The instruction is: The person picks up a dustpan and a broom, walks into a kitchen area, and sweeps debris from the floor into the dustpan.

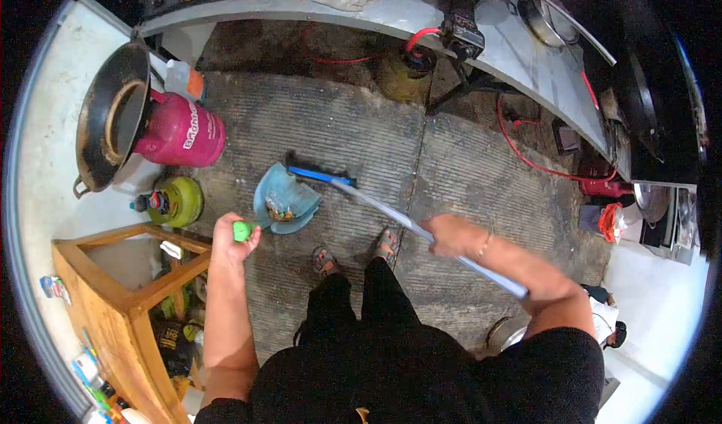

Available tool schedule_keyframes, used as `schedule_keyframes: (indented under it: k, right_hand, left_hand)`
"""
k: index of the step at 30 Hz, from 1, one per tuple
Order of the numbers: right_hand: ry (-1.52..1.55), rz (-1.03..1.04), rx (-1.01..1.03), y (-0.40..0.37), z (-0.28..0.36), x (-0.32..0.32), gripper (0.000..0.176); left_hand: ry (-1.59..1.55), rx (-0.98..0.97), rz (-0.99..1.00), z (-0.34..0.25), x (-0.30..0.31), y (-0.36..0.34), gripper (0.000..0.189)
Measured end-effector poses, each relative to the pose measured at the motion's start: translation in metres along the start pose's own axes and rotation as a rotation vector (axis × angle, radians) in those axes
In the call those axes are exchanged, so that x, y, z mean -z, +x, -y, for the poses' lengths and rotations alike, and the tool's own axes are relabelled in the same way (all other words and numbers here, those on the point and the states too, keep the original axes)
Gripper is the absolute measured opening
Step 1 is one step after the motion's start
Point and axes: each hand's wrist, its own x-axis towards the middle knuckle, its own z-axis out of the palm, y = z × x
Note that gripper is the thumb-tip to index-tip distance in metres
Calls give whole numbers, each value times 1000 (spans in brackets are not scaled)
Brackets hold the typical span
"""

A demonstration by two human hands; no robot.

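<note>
My left hand (235, 237) is closed around the green-tipped handle of a light blue dustpan (266, 189). The pan rests low near the tiled floor in front of my feet, with a small heap of debris (280, 212) inside it. In my right hand (453, 236) is the pale stick of a broom (387, 212), slanting from beneath my forearm down to the left. Its blue head with dark bristles (322, 176) lies on the floor just beyond the dustpan's upper right edge.
A pink gas cylinder (180, 129), a green one (179, 202) and a large wok (94, 134) stand at the left. Nearer is a wooden frame cabinet (113, 303). Along the far side runs a metal counter (368, 25), with another cylinder (406, 74) and a red hose (519, 147) beneath.
</note>
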Motion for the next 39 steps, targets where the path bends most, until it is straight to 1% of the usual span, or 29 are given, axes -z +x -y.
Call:
schedule_keyframes:
  k: [1, 3, 4, 6, 7, 9, 11, 12, 15, 17, 19, 20, 22, 23, 25, 26, 27, 29, 30, 31, 33, 34, 36, 37, 38, 39]
  right_hand:
    - [-1, 6, 0, 0, 3, -1, 38]
    - [-11, -55, -198, 2, 7, -1, 37]
    - [-17, -130, -227, 13, 5, -2, 34]
    - [-46, -276, -287, 63, -13, -17, 27]
    - [-73, -353, -321, 90, -23, -24, 23]
    - [9, -342, -388, 118, -12, -13, 20]
    - [0, -301, -406, 129, 11, -16, 21]
    - [2, -275, -351, 128, 25, -29, 20]
    - [-91, -240, -189, 93, 61, -89, 19]
    - [92, -127, -108, 42, 74, -86, 24]
    - [164, 24, -5, 11, 78, -107, 37]
    - [168, 19, -10, -5, 79, -111, 37]
    - [310, -51, -47, -49, 95, -97, 40]
    - [313, -51, -47, -49, 87, -104, 40]
    - [271, -112, -236, -45, 67, -117, 43]
    - [502, -107, -300, -43, 55, -113, 41]
    - [732, -99, -361, -40, 43, -101, 40]
    - [424, -378, -350, 2, -3, -125, 32]
    - [399, -401, -439, 14, -13, -116, 29]
    - [375, -421, -528, 26, -20, -106, 26]
    - [359, -378, -607, 39, -18, -77, 24]
    - [361, -380, -604, 49, -16, -72, 24]
    - [453, -439, -641, 72, -6, -71, 20]
    - [398, -435, -562, 84, 1, -76, 19]
    - [356, -374, -420, 113, -4, -95, 20]
    - [484, -337, -510, 120, 17, -99, 23]
  left_hand:
    - [-3, 5, -3, -1, 2, 0, 17]
    - [-14, 39, -2, -5, 3, 3, 16]
    - [-13, 37, -3, -7, 1, 3, 16]
    - [-54, -30, -8, -4, 1, 1, 15]
    - [-54, -33, -17, -3, 0, 0, 15]
    - [-23, 18, -14, -4, -5, -2, 14]
    - [-11, 5, -26, -4, -8, -1, 13]
    - [0, 15, -15, -4, -8, 2, 13]
    - [19, 41, 4, -3, -21, 0, 15]
    - [31, 56, 7, -2, -30, -4, 16]
    - [90, -16, 51, -2, -36, -8, 24]
    - [96, -16, 56, -4, -35, -5, 24]
    - [104, 111, 104, -10, -25, 2, 21]
    - [107, 111, 103, -14, -20, 3, 21]
    - [-21, 192, 19, -17, -3, -2, 26]
    - [-70, 250, -5, -22, 9, -3, 34]
    - [-77, 248, -16, -19, 19, -11, 34]
    - [-142, 251, 57, -14, 42, -31, 37]
    - [-115, 236, 33, -7, 53, -34, 37]
    - [-141, 223, 72, 3, 55, -45, 34]
    - [-75, 90, 215, 19, 71, -38, 47]
    - [-74, 87, 215, 22, 70, -34, 47]
    - [-215, 223, 103, 25, 64, -21, 28]
    - [-215, 222, 108, 25, 64, -10, 28]
    - [-205, 237, 80, 23, 64, 2, 29]
    - [-195, 253, 49, 21, 64, 10, 30]
